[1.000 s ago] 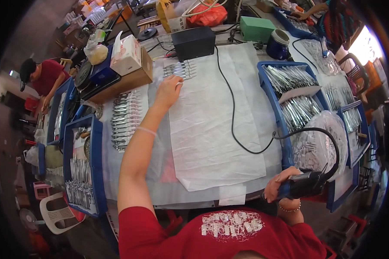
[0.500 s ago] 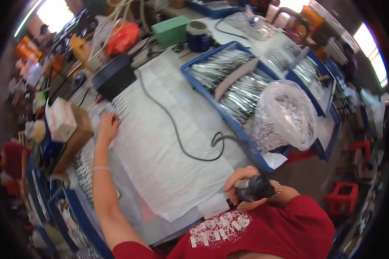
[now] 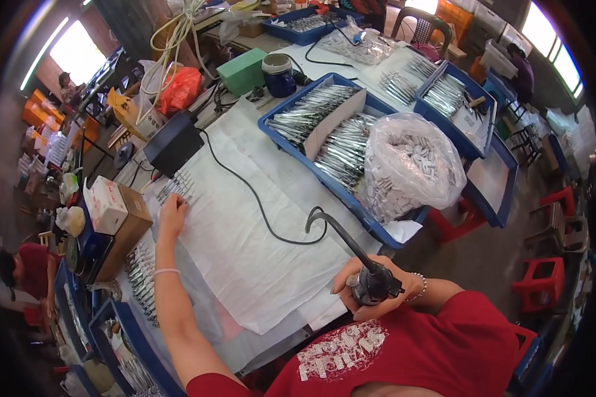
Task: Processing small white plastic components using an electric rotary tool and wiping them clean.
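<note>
**Clerk:** Landmark first: white cloth sheet (image 3: 245,245) spread over the long worktable. All places are taken from it.

**Checker:** Left hand?

**Clerk:** Left hand (image 3: 173,215), arm stretched out, at the sheet's far left corner. Fingers lie flat and spread, pressing on a row of small silver metal pieces (image 3: 177,187) laid side by side there. Nothing is clasped; the palm faces down.

**Checker:** Right hand?

**Clerk:** Right hand (image 3: 377,288), off the sheet's near right edge, close to the red shirt. Fingers are wrapped tight round a black handheld tool with a round body (image 3: 372,284).

**Checker:** Its lead?

**Clerk:** Black cable (image 3: 258,202), rising stiffly from the tool, looping on the sheet, then running across it to a black box-shaped unit (image 3: 172,144) just beyond the sheet's far left corner.

**Checker:** Right of the sheet?

**Clerk:** Blue plastic tray (image 3: 371,225), touching the sheet's right edge, filled with silver metal blades (image 3: 341,155) in two lots parted by a cardboard strip. Clear plastic bag of pale small parts (image 3: 410,165) sits in the tray's near end.

**Checker:** Left of the sheet?

**Clerk:** Brown cardboard box (image 3: 131,228) with a white carton (image 3: 106,204) on top, just left of the hand on the metal pieces. Green box (image 3: 243,71) and dark blue mug (image 3: 279,76) stand past the sheet's far edge.
</note>
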Action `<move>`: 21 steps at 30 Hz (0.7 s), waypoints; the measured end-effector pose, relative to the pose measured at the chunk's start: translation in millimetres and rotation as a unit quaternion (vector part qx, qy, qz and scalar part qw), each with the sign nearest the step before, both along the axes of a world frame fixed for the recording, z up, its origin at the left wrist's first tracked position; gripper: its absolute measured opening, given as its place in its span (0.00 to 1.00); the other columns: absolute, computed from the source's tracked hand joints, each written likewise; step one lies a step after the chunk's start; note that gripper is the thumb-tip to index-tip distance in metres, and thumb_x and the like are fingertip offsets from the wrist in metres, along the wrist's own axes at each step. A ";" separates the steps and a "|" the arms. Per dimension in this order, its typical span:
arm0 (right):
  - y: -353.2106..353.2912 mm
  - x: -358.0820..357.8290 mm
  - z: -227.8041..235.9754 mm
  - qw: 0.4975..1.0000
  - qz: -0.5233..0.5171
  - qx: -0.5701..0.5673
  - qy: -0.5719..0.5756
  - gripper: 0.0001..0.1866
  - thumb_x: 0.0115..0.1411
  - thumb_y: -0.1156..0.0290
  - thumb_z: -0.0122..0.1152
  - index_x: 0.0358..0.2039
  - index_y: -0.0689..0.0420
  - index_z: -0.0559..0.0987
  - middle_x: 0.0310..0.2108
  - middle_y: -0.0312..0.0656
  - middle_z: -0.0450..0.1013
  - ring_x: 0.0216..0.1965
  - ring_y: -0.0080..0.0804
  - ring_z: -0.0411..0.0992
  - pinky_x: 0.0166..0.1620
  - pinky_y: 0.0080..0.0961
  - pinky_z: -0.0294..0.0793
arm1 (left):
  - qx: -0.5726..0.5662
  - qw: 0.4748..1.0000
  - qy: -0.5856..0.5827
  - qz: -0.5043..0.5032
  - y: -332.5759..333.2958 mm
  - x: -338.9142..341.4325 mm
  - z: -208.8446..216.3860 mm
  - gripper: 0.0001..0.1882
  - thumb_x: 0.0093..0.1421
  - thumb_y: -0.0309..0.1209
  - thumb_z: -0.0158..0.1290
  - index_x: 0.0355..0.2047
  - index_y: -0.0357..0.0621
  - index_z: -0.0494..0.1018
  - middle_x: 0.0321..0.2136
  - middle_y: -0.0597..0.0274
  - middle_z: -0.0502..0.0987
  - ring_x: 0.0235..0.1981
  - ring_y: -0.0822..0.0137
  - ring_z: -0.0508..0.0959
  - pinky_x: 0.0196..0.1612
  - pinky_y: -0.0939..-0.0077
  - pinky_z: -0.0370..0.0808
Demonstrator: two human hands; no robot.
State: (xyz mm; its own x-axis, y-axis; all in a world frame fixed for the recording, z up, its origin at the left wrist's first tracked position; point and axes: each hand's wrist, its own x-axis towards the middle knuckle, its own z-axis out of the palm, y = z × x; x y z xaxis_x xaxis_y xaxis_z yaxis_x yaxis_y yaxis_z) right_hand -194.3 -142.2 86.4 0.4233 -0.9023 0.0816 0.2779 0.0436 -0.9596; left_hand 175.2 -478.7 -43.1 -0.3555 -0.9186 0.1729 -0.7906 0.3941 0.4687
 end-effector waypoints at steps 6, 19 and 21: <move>36.0 -0.8 9.5 0.997 -0.014 0.036 -0.068 0.23 0.48 0.78 0.64 0.44 0.67 0.69 0.24 0.33 0.70 0.27 0.18 0.68 0.38 0.20 0.68 | 0.028 0.965 0.261 -0.021 98.8 -40.5 73.9 0.03 0.61 0.23 0.47 0.34 0.39 0.64 0.27 0.62 0.72 0.24 0.76 0.72 0.30 0.82 0.71; 69.2 8.2 -10.7 0.993 -0.010 0.087 0.074 0.26 0.41 0.70 0.74 0.41 0.59 0.72 0.25 0.29 0.70 0.26 0.13 0.65 0.30 0.15 0.66 | 0.373 0.794 0.477 0.059 422.4 -99.8 63.9 0.15 0.67 0.31 0.41 0.43 0.33 0.73 0.21 0.69 0.70 0.20 0.81 0.66 0.24 0.89 0.62; 71.4 7.8 -23.8 0.991 -0.055 0.073 0.097 0.25 0.42 0.75 0.72 0.42 0.60 0.73 0.24 0.30 0.71 0.25 0.12 0.66 0.30 0.13 0.66 | 0.405 0.770 0.490 0.055 433.5 -109.0 51.1 0.18 0.68 0.35 0.38 0.43 0.33 0.74 0.21 0.69 0.69 0.20 0.81 0.64 0.24 0.88 0.62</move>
